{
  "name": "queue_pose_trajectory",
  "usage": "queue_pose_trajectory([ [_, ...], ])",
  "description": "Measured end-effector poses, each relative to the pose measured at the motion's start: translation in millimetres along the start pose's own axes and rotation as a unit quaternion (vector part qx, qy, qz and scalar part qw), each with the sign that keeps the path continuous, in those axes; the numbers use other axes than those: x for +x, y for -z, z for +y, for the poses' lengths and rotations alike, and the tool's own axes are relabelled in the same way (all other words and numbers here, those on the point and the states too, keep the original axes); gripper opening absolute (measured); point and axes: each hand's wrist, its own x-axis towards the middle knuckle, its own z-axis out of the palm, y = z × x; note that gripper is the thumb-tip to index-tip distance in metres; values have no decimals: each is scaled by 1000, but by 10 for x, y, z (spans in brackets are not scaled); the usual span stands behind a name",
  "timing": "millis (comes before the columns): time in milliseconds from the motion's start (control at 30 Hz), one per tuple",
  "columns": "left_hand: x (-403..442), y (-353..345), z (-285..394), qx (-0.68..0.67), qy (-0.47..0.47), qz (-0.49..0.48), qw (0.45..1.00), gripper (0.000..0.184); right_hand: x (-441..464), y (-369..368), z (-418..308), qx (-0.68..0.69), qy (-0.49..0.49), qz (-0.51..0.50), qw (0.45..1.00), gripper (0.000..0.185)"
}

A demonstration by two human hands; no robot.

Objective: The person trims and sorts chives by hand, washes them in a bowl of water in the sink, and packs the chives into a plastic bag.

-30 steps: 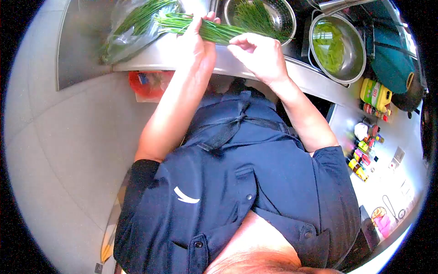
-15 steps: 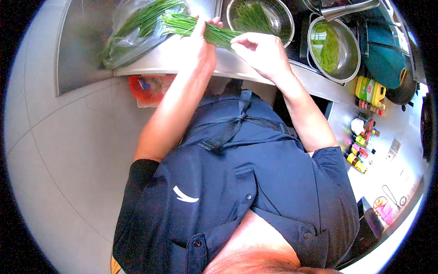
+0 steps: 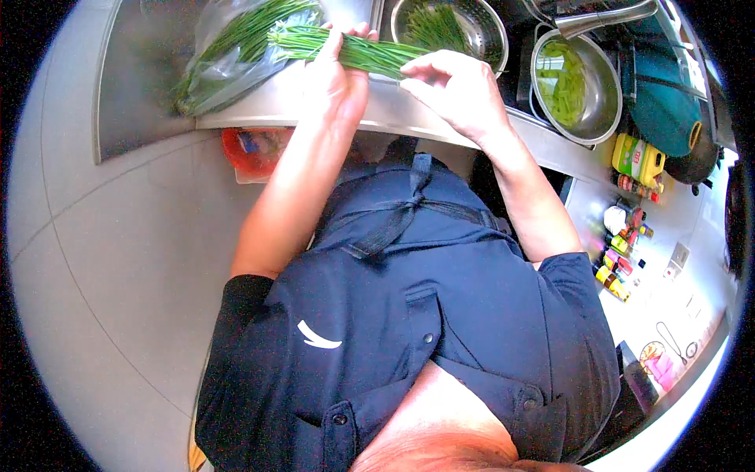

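Note:
A bunch of long green garlic chives (image 3: 385, 59) lies across my left hand (image 3: 340, 79), with the thumb over the stems and the fingers beneath. At the bunch's right end, my right hand (image 3: 464, 90) pinches the stem tips between thumb and forefinger. Left of my hands, more garlic chives (image 3: 250, 35) rest in a clear plastic bag (image 3: 224, 90) on the counter. Just behind my right hand stands a perforated metal colander (image 3: 491, 39), with cut green stems (image 3: 436, 30) inside.
On the right, a steel pot (image 3: 605, 122) holds pale green pieces in liquid under a metal faucet (image 3: 605, 17). A yellow oil jug (image 3: 638, 161) and several bottles stand farther right. Below the counter edge (image 3: 401, 118) sits a red container (image 3: 245, 161).
My left hand and the bunch have shifted slightly left, and a longer stretch of stems shows between my hands. My right hand stays at the tips, its wrist turned a little.

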Motion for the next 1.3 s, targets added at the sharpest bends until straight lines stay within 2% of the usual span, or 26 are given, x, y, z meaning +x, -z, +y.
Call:
queue_pose_trajectory([
  [200,-116,-87,-68,19,8,6,1000,27,19,-55,73,-33,37,29,998,22],
  [400,-169,-171,-112,30,14,-1,999,25,39,-70,121,-59,37,29,997,23],
  [500,-117,-110,-124,30,16,-3,999,30,55,-12,76,-75,-9,10,997,24],
  [567,-104,-84,-141,43,12,-1,999,29,68,16,90,6,-65,-32,997,26],
  [700,-112,-108,-135,63,13,-14,998,26,115,39,217,83,-58,-86,991,26],
  [933,-138,-101,-106,55,15,-30,998,24,99,35,160,67,-25,-95,993,23],
  [1000,-152,-115,-109,60,14,-18,998,22,97,39,125,24,-22,-106,994,21],
  [1233,-132,-62,-124,55,2,-11,998,18,71,-22,136,-25,26,-59,998,19],
  [1300,-90,-48,-92,72,-13,-3,997,20,17,-21,135,-14,28,-11,999,23],
])
